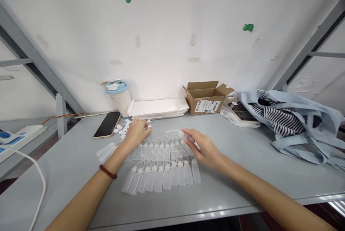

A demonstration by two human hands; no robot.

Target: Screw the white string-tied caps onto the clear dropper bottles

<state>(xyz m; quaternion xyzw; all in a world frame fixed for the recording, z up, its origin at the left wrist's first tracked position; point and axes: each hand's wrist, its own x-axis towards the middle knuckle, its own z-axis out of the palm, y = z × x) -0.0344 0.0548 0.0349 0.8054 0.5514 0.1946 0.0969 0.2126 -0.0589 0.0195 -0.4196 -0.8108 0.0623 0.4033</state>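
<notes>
My left hand (137, 132) is at the back of the desk over a heap of small white plastic pieces (119, 128). Its fingers are bent, and a white piece shows at the fingertips. Between thumb and fingers of my right hand (203, 146) is a small translucent plastic bottle (188, 136), its thin white tube pointing left. Two rows of similar bottles lie in front of me, a front row (159, 179) and a rear row (153, 152), most with curved thin tubes. A few more bottles (106, 152) lie by my left wrist, partly hidden.
Left of the heap lie a phone (107, 125) and a blue-lidded cup (120, 98). Along the wall are a stack of white envelopes (160, 108) and an open cardboard box (207, 98). A light-blue cloth bag (296, 116) fills the right side; a white cable (41, 180) crosses the left.
</notes>
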